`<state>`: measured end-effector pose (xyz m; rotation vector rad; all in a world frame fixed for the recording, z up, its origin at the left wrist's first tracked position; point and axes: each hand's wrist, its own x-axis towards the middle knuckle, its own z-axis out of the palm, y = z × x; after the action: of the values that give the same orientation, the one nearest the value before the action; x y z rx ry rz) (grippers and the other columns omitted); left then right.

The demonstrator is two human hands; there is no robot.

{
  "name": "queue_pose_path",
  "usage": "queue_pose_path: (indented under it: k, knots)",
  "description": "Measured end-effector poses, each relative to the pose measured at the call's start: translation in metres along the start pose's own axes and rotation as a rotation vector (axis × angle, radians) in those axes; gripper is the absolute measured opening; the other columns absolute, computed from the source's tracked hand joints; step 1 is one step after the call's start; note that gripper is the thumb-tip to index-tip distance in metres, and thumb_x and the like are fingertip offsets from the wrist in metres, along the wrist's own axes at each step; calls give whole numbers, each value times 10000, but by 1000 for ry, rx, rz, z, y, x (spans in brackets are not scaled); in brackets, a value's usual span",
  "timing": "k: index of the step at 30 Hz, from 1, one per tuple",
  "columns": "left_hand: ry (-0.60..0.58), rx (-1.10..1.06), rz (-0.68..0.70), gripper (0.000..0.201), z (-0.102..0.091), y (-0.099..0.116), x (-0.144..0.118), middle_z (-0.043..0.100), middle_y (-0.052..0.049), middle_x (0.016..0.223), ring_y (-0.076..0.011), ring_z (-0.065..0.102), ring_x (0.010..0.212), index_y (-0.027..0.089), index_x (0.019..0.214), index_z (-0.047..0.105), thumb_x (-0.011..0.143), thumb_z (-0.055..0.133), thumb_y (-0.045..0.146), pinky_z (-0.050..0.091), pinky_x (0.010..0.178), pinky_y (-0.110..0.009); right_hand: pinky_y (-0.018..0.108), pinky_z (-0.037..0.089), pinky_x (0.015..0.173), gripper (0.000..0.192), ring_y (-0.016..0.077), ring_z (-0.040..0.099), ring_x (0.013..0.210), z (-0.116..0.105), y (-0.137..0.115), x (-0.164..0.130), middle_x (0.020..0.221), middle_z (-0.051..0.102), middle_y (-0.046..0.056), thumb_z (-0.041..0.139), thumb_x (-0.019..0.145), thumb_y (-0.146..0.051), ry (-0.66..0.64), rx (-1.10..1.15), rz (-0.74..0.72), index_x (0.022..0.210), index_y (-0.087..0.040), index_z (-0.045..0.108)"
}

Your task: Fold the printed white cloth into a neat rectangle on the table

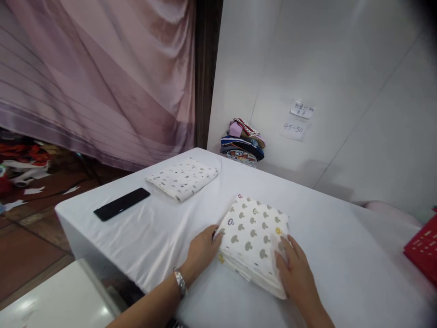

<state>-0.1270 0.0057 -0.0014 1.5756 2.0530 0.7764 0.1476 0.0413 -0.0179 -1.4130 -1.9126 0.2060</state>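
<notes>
A folded white cloth (pixel 252 232) printed with grey mushrooms, and a few purple and yellow ones, lies near the front of the white-covered table. My left hand (pixel 204 248), with a silver bracelet at the wrist, grips its left edge. At the opposite edge, my right hand (pixel 296 269) has thumb and fingers closed on the fabric. Several layers show along the near fold. Farther back sits a second folded cloth (pixel 184 176), white with small grey and dark motifs, apart from both hands.
A black phone-like slab (pixel 122 204) lies at the table's left. Folded fabrics (pixel 242 143) are stacked behind the far edge, beneath handwritten paper signs (pixel 293 128) on the wall. A red basket (pixel 423 248) stands at the right, a pink curtain (pixel 112 68) hangs back left.
</notes>
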Motion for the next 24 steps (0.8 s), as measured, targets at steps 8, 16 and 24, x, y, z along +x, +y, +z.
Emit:
queue_pose_path:
  k: [8,16,24]
  knots:
    - [-73,-116,-49,294,7,10,-8,661,-59,912,-194,602,805,183,1025,560,847,434,380,405,679,-277,371,482,909,640,238,560,1119,-12,33,3,1280,550,81,554,752,-423,-274,333,413,1338,-200,424]
    - [-558,-267,168,180,39,47,-50,679,-1,757,-167,606,682,202,770,650,727,581,362,429,604,-247,485,413,954,469,329,530,1126,-63,84,88,1167,614,164,551,683,-332,-221,-214,177,1096,-125,632]
    - [-62,-108,64,331,12,21,31,654,-60,1007,-190,604,859,183,1107,581,800,512,285,438,774,-291,423,406,1009,463,243,431,1251,-30,-13,14,1354,478,77,436,869,-403,-273,-102,-277,1295,-228,491]
